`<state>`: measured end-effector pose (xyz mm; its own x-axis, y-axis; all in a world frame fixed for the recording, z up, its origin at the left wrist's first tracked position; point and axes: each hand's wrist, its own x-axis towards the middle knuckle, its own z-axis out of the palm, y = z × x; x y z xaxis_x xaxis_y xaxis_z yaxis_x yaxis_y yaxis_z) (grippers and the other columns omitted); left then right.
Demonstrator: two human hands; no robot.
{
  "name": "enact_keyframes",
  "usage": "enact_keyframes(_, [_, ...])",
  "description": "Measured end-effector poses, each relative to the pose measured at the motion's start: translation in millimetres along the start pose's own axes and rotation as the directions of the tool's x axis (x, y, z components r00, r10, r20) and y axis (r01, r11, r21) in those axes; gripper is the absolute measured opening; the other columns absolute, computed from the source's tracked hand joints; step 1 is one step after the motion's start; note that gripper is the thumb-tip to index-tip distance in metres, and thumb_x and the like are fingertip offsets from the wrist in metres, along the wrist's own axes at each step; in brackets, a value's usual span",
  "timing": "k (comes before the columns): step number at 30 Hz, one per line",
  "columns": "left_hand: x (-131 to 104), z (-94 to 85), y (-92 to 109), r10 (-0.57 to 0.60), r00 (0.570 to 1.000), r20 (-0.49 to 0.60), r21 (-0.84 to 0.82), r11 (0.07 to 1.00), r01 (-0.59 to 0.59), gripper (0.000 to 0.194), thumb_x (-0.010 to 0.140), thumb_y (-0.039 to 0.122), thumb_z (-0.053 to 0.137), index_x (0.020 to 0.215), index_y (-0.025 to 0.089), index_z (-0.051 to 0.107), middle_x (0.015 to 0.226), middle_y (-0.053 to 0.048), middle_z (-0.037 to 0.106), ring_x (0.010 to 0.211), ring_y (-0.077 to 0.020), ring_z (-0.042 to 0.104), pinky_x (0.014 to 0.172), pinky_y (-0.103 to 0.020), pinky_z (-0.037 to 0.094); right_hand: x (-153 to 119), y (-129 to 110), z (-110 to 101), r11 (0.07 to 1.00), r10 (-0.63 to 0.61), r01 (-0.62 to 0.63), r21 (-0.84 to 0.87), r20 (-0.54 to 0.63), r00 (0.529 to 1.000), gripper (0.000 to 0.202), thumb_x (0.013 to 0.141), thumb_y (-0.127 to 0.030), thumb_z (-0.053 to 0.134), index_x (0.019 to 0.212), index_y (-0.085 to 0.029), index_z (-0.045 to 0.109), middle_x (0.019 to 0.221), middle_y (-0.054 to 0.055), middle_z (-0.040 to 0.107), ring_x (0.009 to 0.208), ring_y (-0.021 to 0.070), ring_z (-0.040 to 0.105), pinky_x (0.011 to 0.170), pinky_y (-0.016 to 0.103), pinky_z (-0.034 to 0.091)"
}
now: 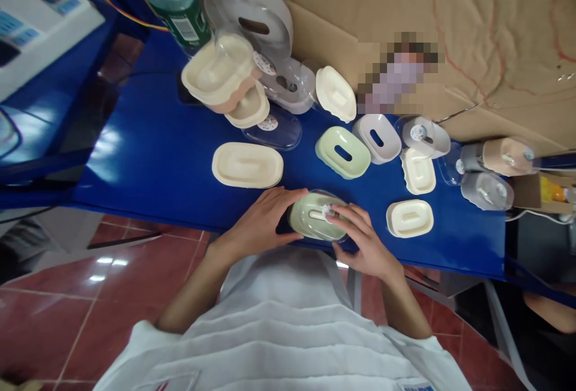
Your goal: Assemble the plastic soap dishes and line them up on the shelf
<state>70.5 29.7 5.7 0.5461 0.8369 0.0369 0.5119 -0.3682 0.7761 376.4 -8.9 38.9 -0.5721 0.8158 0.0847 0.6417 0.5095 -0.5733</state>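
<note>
A light green oval box (310,226) with a clear cover lies at the table's front edge before me. My left hand (263,218) grips its left end, with thumb in front and fingers behind. My right hand (362,238) clasps the right end; its fingertips rest on a round white sticker (329,212) on the cover, and the thumb is at the near side. Behind the box stands an open green oval tray (344,152) with a slot in its floor. A cream oval piece (247,165) lies to the left, and a smaller cream one (410,218) to the right.
Stacked cream and peach boxes (220,73), a large grey case (252,16) and a green-labelled water bottle (180,7) stand at the back left. More lidded boxes (508,156) sit at the right end of the blue table (148,157). Brown cardboard (324,7) lines the back.
</note>
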Motion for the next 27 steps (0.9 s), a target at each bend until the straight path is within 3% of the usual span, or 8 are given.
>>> enact_keyframes(3, [0.7,0.1,0.7,0.015,1.000,0.003,0.014,1.000,-0.015,0.087,0.091,0.045,0.084,0.165,0.029,0.042,0.158,-0.010,0.062,0.143,-0.0330,0.060,0.123,-0.053,0.048,11.7,-0.6,9.1,0.990,-0.123,0.124,-0.074,0.010,0.992,0.050,0.097,-0.016,0.065,0.144,-0.032,0.067,0.156,0.005,0.064,0.153,0.0303,0.049,0.130,0.062,0.038])
enact_keyframes(6, [0.8,0.7,0.7,0.027,1.000,0.011,0.020,0.999,-0.028,0.085,0.091,0.044,0.085,0.164,0.031,0.044,0.160,-0.010,0.059,0.145,-0.0331,0.058,0.124,-0.053,0.047,19.8,7.0,16.7,0.966,-0.217,0.217,-0.142,0.009,0.976,0.035,0.100,-0.022,0.069,0.133,-0.034,0.074,0.150,0.003,0.068,0.155,0.0297,0.047,0.133,0.063,0.032])
enact_keyframes(13, [-3.1,-0.3,2.2,0.015,1.000,-0.014,0.037,0.999,-0.015,0.081,0.097,0.039,0.079,0.166,0.032,0.039,0.166,-0.011,0.054,0.150,-0.0307,0.055,0.125,-0.050,0.048,24.4,15.8,33.5,0.911,-0.302,0.273,-0.308,-0.049,0.952,0.029,0.101,-0.037,0.078,0.129,-0.039,0.075,0.142,0.004,0.071,0.151,0.0299,0.052,0.131,0.063,0.037])
enact_keyframes(17, [-11.8,0.7,1.3,0.018,0.999,-0.039,0.088,0.996,-0.015,0.083,0.097,0.040,0.079,0.168,0.033,0.036,0.168,-0.012,0.052,0.152,-0.0313,0.055,0.124,-0.052,0.050,17.2,18.8,35.6,0.952,-0.182,0.150,-0.265,-0.103,0.978,0.053,0.098,-0.036,0.081,0.148,-0.036,0.064,0.157,0.013,0.057,0.162,0.0400,0.037,0.125,0.069,0.044])
enact_keyframes(20, [-15.2,4.0,0.9,0.047,0.987,-0.154,0.082,0.996,-0.035,0.084,0.099,0.048,0.076,0.169,0.032,0.032,0.173,-0.016,0.043,0.155,-0.0333,0.052,0.121,-0.053,0.053,14.8,20.4,38.5,0.979,-0.086,0.060,-0.193,-0.130,0.988,0.066,0.099,-0.032,0.079,0.160,-0.032,0.053,0.167,0.018,0.045,0.163,0.0415,0.034,0.121,0.065,0.051])
enact_keyframes(24, [-8.7,10.3,5.6,0.130,0.922,-0.365,0.046,0.991,-0.122,0.073,0.105,0.052,0.064,0.168,0.030,0.033,0.173,-0.020,0.040,0.150,-0.0330,0.056,0.118,-0.052,0.056,15.2,12.3,43.5,0.994,-0.023,-0.007,-0.108,-0.272,0.962,0.073,0.099,-0.031,0.078,0.165,-0.033,0.047,0.169,0.017,0.044,0.161,0.0398,0.040,0.122,0.063,0.051])
enact_keyframes(27, [-5.7,11.5,7.2,0.186,0.866,-0.465,0.050,0.982,-0.184,0.061,0.109,0.052,0.056,0.163,0.030,0.042,0.169,-0.019,0.043,0.142,-0.0309,0.062,0.115,-0.050,0.057,2.3,7.6,36.9,0.992,0.089,-0.116,-0.049,-0.377,0.922,0.073,0.099,-0.033,0.077,0.166,-0.033,0.047,0.170,0.017,0.045,0.157,0.0385,0.048,0.121,0.059,0.053])
